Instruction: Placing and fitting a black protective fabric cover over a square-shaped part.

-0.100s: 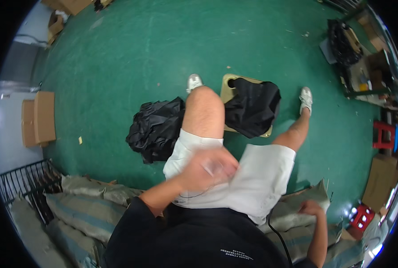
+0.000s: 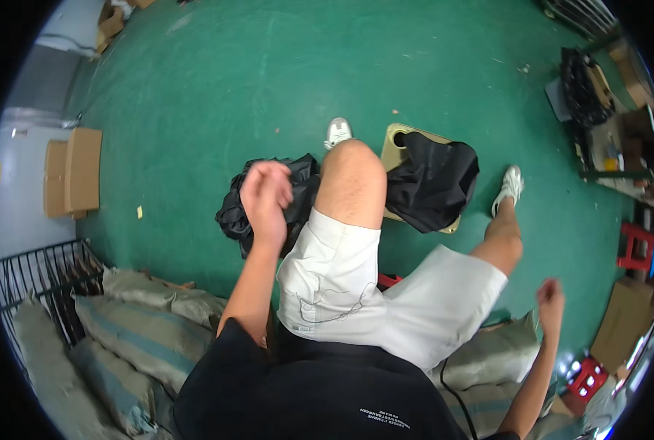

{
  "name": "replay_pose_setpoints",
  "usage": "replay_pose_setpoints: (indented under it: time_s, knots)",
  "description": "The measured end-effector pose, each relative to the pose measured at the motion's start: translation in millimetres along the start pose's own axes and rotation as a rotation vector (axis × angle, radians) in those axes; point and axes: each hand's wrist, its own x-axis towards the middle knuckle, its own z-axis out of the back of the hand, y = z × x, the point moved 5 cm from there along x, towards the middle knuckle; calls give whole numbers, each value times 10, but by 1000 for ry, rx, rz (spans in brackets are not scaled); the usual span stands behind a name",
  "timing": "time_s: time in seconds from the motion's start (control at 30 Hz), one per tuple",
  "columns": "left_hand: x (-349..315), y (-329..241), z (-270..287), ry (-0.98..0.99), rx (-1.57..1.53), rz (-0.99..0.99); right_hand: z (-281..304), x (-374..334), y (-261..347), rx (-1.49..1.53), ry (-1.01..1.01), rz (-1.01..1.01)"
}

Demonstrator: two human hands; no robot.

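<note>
My left hand (image 2: 267,198) is raised over a heap of black cloth (image 2: 232,220) beside my left leg. Its fingers are curled in, and anything between them is too small or hidden to make out. Off to the right, near stacked sacks, my right hand (image 2: 550,299) is closed and slightly blurred; what it holds, if anything, does not show. A loose dark thread (image 2: 334,315) trails over the left leg of my white shorts (image 2: 338,257). Between my legs, another black cloth piece (image 2: 437,180) lies folded on a tan stool or tray top (image 2: 394,155).
Stuffed woven sacks (image 2: 144,337) lie behind me on both sides, beside a black metal rack (image 2: 41,275). Cardboard boxes (image 2: 83,170) stand at the left wall. On the right are a shelf (image 2: 620,174), a red stool (image 2: 636,246) and a red crate (image 2: 587,378).
My left hand has swung from over my lap leftward and forward, above the black heap. My right hand has risen and moved outward to the right. The view has shifted slightly.
</note>
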Motion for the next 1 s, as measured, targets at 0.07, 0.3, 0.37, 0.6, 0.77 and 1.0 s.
replay_pose_setpoints:
  time_s: [0.07, 0.3, 0.37, 0.6, 0.77, 1.0]
  knots:
    - [453, 837, 768, -179, 186, 125, 11, 586, 804, 420, -177, 127]
    - [-171, 2549, 1696, 217, 1622, 538, -1020, 1444, 2567, 291, 100, 484]
    - [-168, 2508, 1736, 20, 1423, 472, -1265, 1468, 2634, 339, 110, 525]
    - [-31, 2366, 2057, -3, 1027, 356, -1659, 1660, 2457, 295, 57, 550]
    - [111, 2204, 2355, -414, 606, 110, -1893, 1739, 2455, 291, 251, 224]
    - [787, 47, -661, 357, 442, -254, -1312, 1790, 2503, 996, 318, 340]
